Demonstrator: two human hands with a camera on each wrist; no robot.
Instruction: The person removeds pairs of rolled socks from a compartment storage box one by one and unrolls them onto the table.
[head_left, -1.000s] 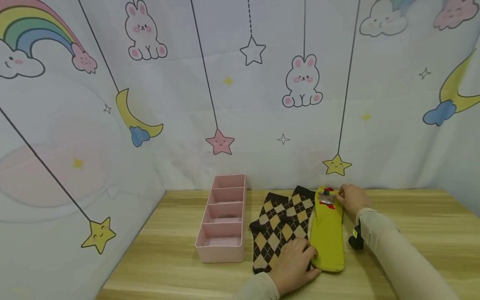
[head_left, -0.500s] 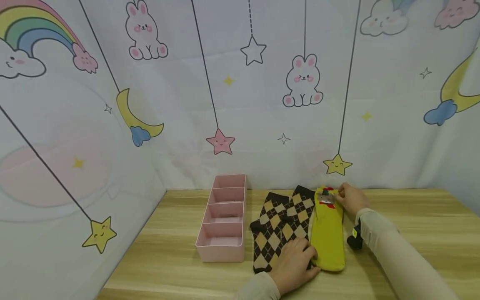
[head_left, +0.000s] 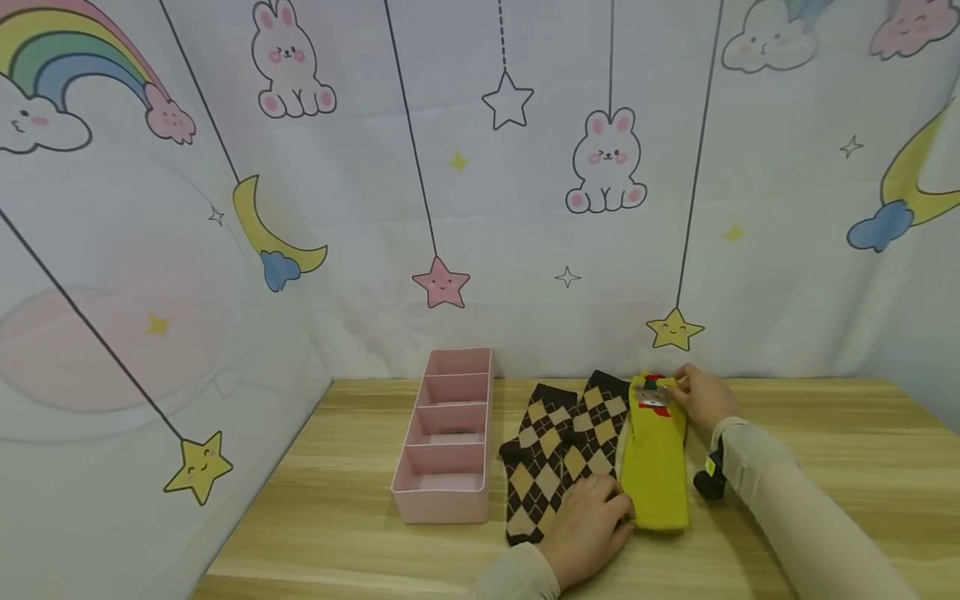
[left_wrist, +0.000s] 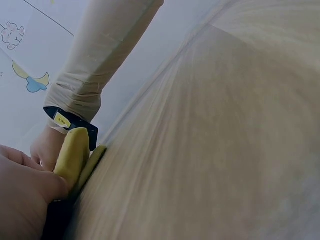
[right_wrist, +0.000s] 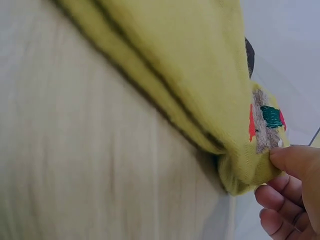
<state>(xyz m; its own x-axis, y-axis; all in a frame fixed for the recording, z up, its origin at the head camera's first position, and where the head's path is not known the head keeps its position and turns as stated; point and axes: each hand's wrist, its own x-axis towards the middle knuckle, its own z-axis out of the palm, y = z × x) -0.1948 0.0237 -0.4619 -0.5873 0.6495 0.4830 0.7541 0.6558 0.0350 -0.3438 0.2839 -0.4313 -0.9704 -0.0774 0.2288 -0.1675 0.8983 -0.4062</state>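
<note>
A pair of yellow socks lies stacked on the table, with an animal patch near the far end. My right hand pinches that far end between thumb and fingers, as the right wrist view shows. At the near end, my left hand grips the yellow sock's left corner; its thumb is against the fabric in the left wrist view, where the upper sock's end stands raised. Under and beside the left hand lie brown-and-beige argyle socks, partly covered by it.
A pink box with several compartments in a row stands left of the socks. The wooden table meets a printed cloth backdrop behind. A black wrist camera sits on the right wrist.
The yellow socks' near end has lifted slightly and drawn back from the table's front. My left thumb has moved in against it. The right hand stays at the far end.
</note>
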